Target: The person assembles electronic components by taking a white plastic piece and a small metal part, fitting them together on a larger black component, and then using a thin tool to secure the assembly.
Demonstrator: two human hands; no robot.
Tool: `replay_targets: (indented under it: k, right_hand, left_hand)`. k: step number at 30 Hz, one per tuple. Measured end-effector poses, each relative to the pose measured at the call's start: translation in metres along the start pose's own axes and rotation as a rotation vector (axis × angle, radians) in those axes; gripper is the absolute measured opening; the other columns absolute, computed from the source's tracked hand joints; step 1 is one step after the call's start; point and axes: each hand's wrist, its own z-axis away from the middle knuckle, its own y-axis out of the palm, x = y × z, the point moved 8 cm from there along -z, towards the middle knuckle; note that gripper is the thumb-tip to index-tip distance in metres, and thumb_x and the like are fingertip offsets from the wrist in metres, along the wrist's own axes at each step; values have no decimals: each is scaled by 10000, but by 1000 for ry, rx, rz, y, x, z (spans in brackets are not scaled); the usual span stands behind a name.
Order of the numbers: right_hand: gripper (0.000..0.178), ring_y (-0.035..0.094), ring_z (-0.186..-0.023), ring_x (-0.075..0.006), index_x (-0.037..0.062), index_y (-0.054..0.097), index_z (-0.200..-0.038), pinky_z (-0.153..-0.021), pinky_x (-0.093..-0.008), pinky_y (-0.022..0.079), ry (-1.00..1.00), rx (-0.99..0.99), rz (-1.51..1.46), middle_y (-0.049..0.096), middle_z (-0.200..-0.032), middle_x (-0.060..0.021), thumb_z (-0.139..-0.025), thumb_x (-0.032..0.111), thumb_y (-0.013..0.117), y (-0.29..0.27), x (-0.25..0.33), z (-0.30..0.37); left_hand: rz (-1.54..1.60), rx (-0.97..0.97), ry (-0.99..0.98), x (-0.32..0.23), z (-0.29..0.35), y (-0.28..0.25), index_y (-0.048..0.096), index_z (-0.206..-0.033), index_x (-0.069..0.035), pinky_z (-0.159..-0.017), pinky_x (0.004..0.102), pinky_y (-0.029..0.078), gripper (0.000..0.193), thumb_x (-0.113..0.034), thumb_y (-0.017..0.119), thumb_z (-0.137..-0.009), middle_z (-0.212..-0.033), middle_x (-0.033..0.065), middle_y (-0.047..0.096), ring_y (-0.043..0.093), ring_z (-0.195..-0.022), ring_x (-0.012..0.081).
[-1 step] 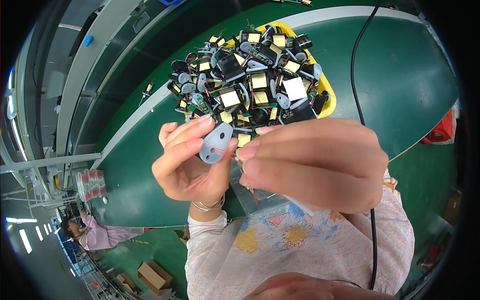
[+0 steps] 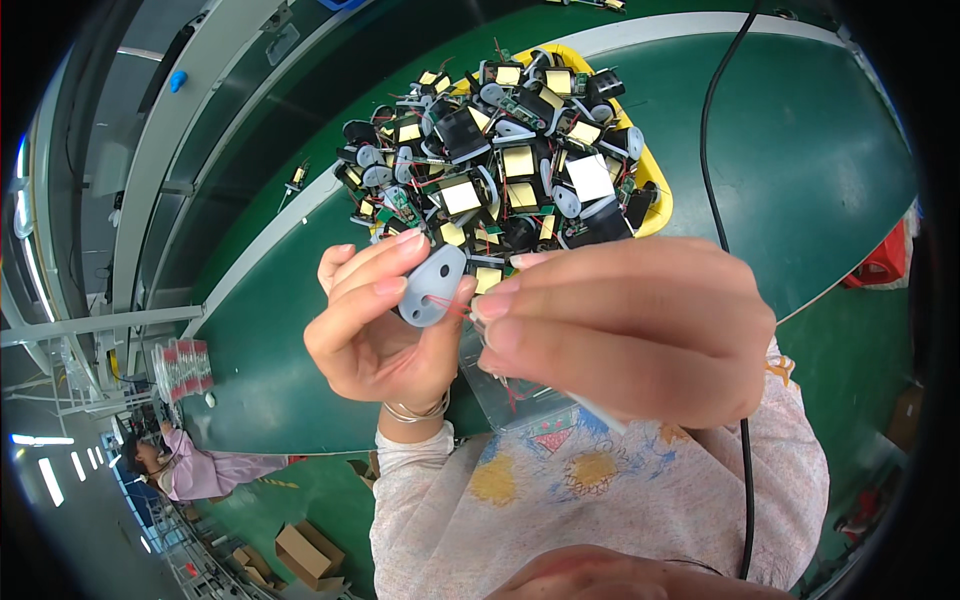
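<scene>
At the left edge of the frame we see a stack of clear and red pieces (image 2: pixel 182 370) on the green table (image 2: pixel 275 400), and below it, in the lower left, a co-worker in pink (image 2: pixel 205 468). An open cardboard box (image 2: pixel 307 552) sits on the floor near the bottom, right of the co-worker.

Left of centre, our left hand (image 2: pixel 385 340) grips a grey teardrop-shaped part (image 2: pixel 434 285) between thumb and fingers, its flat face with dark holes turned to view; bracelets (image 2: pixel 415 412) circle the wrist. Thin red wires (image 2: pixel 446 306) come out of the part and run rightward.

Above, at upper centre, black-and-grey assemblies (image 2: pixel 462 135) with pale yellow pads are heaped over a yellow bin (image 2: pixel 655 180). Below the hands lies a clear tray (image 2: pixel 515 412), partly hidden.

Right of centre, our right hand (image 2: pixel 635 325) is closed in a pinch, fingertips meeting on the wires. A white strip (image 2: pixel 598 410) shows under it; whether it is held we cannot tell.

Farther right, a black cable (image 2: pixel 708 150) runs down across the table, and a red object (image 2: pixel 882 262) shows at the right edge.
</scene>
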Motion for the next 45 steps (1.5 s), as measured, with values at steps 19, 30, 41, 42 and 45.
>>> replay_targets:
  k: [19, 30, 41, 42, 45]
  right_hand:
    - [279, 641, -630, -206, -29, 632, -837, -579, -274, 554, 34, 139, -34, 651, -764, -138, -587, 28, 743, 7, -3, -3]
    - [166, 646, -622, -220, -60, 633, -818, -537, -272, 548, -17, 69, -105, 643, -751, -168, -695, 50, 649, 3, -3, -4]
    - [160, 638, -655, -214, -29, 620, -846, -590, -286, 558, -63, 23, 13, 647, -790, -150, -714, 57, 646, 5, 14, -1]
    - [172, 636, -662, -214, -28, 617, -858, -592, -286, 558, -27, 10, 29, 647, -796, -146, -713, 59, 649, 4, 14, 0]
    - [174, 637, -672, -216, -28, 616, -857, -594, -285, 557, -3, 8, 34, 648, -808, -145, -713, 64, 652, 3, 14, -1]
  left_hand:
    - [-14, -7, 23, -2, -1, -2, 416, -989, -68, -750, 333, 364, 515, -25, 773, -620, -920, 119, 639, 606, -809, 203]
    - [-19, 28, 9, -3, -4, -4, 403, -986, -77, -858, 366, 342, 528, -28, 777, -617, -915, 113, 640, 615, -841, 215]
    - [24, -19, 28, -5, -5, -5, 405, -989, -64, -761, 339, 358, 522, 4, 761, -613, -912, 131, 631, 609, -804, 227]
    - [25, -34, 24, -4, -4, -6, 408, -988, -63, -754, 336, 358, 522, 0, 763, -611, -912, 132, 631, 609, -800, 227]
    - [-19, -24, 69, -7, -5, -9, 415, -984, -64, -736, 330, 353, 515, -5, 766, -611, -909, 127, 632, 612, -797, 224]
